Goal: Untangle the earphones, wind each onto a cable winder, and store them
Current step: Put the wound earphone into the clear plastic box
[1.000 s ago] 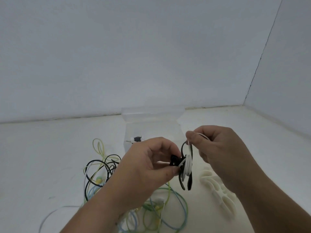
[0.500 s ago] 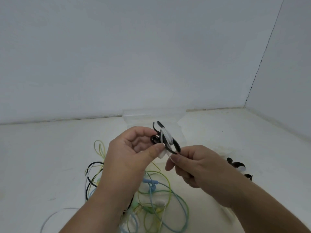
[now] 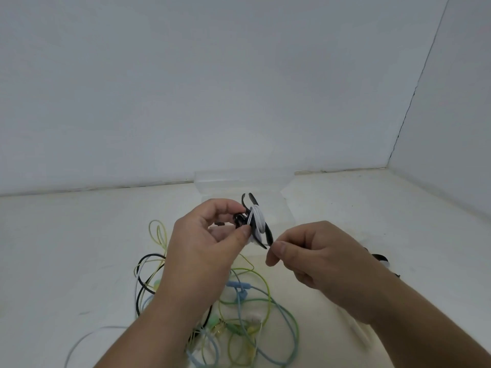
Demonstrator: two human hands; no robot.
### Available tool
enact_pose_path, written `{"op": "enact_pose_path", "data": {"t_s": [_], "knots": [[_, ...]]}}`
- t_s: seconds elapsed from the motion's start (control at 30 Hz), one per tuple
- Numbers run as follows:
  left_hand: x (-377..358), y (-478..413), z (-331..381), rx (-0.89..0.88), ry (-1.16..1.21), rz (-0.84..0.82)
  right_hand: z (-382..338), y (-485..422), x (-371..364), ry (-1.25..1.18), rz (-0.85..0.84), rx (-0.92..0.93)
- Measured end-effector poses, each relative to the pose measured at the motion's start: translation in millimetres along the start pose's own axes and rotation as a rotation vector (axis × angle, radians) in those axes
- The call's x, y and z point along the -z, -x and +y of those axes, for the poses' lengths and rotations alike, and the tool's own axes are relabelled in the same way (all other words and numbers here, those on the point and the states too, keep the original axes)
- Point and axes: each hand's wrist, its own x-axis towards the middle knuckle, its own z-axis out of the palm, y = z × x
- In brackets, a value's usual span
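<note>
Head view, looking down at a pale table (image 3: 66, 248) that meets a white wall.

- Left hand (image 3: 210, 243): raised above the table, thumb and forefinger curled in a narrow grip. They pinch the dark hub side of a black cable winder (image 3: 268, 232).
- Winder: held in the air between the two hands and tilted, its curved black arms sticking out above and below. White earphone cable (image 3: 257, 217) is wrapped in several turns round its middle.
- Right hand (image 3: 313, 258): just right of the winder and slightly lower, fingers curled in a tight pinch at the winder's lower arm tip. I cannot tell whether the pinch holds the cable end or the arm itself.
- Tangled earphones (image 3: 268, 296): a loose heap of green, yellow, light blue, black and white cables lies on the table beneath the hands. A pale blue inline piece (image 3: 239, 285) lies among the loops.
- Clear plastic box (image 3: 239, 181): stands on the table behind the hands, near the wall.
- Second black winder (image 3: 381, 260): lies on the table at right, partly hidden behind the right wrist, with white showing on it.
</note>
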Motion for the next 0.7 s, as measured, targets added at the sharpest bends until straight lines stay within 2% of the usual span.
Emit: {"op": "enact_pose_path", "data": {"t_s": [0.33, 0.4, 0.53, 0.63, 0.7], "knots": [[-5, 5, 1, -0.113, -0.088, 0.039, -6, 4, -6, -0.111, -0.005, -0.037], [-4, 3, -2, -0.084, -0.072, 0.059, -7, 4, -6, -0.146, 0.026, -0.031], [-1, -5, -7, 0.069, 0.154, 0.064, -5, 2, -3, -0.207, 0.119, -0.024], [0, -6, -8, 0.126, 0.254, 0.064, -5, 3, -4, -0.192, 0.07, -0.032], [0, -6, -9, 0.11, 0.233, 0.081, -6, 4, -6, -0.137, 0.008, -0.022]]}}
